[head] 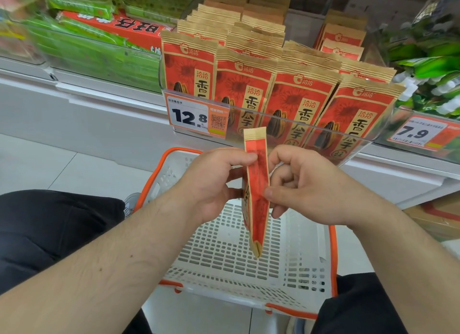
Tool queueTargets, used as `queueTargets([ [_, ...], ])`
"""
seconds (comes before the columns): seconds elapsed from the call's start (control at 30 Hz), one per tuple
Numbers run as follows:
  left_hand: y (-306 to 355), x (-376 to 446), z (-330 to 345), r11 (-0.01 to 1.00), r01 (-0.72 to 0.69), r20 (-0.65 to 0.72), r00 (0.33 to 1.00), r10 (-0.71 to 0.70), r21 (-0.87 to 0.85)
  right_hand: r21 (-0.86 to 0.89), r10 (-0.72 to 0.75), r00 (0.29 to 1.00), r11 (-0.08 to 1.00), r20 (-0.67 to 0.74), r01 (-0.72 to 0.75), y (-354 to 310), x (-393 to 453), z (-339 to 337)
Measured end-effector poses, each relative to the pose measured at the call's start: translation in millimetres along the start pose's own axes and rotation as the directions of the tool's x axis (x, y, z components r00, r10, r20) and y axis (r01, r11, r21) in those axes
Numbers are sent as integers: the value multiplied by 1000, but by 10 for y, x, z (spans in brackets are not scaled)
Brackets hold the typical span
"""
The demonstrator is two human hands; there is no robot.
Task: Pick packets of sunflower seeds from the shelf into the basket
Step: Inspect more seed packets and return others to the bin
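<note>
A red and tan packet of sunflower seeds (256,184) hangs edge-on and upright between my two hands, above the white basket with an orange rim (293,259). My left hand (211,181) pinches the packet's left side with thumb and fingers. My right hand (306,184) pinches its right side, fingers curled. Behind them, several rows of the same packets (286,89) stand in a clear-fronted shelf bin. The basket's floor shows no packets; part of it is hidden by my hands.
A price tag reading 12.8 (191,115) sits on the bin's clear front. Green packets (99,47) fill the bin to the left, green and white ones (430,67) the bin to the right. A white shelf ledge (99,97) runs across. My dark-trousered knees flank the basket.
</note>
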State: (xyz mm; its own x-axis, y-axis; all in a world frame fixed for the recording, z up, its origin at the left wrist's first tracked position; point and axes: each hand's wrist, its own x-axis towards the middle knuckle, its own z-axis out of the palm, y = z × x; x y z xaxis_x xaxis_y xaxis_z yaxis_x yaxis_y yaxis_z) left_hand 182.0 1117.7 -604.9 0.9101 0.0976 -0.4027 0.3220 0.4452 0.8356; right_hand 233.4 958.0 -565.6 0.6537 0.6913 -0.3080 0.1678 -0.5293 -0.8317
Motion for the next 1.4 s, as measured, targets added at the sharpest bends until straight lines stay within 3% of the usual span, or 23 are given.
queueTargets([
  [0.13,-7,15,-8,1000,1,-57,998,-2,-18,-68,-4,1000,998,12,5,-35,-22,21],
  [0.3,11,25,-16,995,-2,-88,996,-6,-95,-200,63,987,979,147,-33,-70,-55,55],
  [0.63,-10,24,-15,994,-10,-76,997,2,-105,-209,17,977,977,210,28,-48,-63,24],
  [0.73,-2,25,-28,991,12,-56,998,-20,-135,-164,41,990,986,134,-19,-14,-37,31],
  [0.87,-2,19,-42,974,71,16,997,-69,-213,-159,186,982,969,-34,-189,45,17,15],
  [0.97,-14,1,-31,961,109,96,992,-87,-253,42,207,978,978,-10,-207,78,43,41],
  [1.03,-12,-10,-20,969,104,115,990,-80,-223,72,196,981,978,-6,-195,99,50,66],
  [1.17,-14,-20,-10,992,37,25,999,-34,-119,18,191,980,982,-62,-190,57,42,138],
  [1.4,-17,-109,42,971,-163,-103,978,183,176,-216,122,968,961,-218,-170,7,30,274],
])
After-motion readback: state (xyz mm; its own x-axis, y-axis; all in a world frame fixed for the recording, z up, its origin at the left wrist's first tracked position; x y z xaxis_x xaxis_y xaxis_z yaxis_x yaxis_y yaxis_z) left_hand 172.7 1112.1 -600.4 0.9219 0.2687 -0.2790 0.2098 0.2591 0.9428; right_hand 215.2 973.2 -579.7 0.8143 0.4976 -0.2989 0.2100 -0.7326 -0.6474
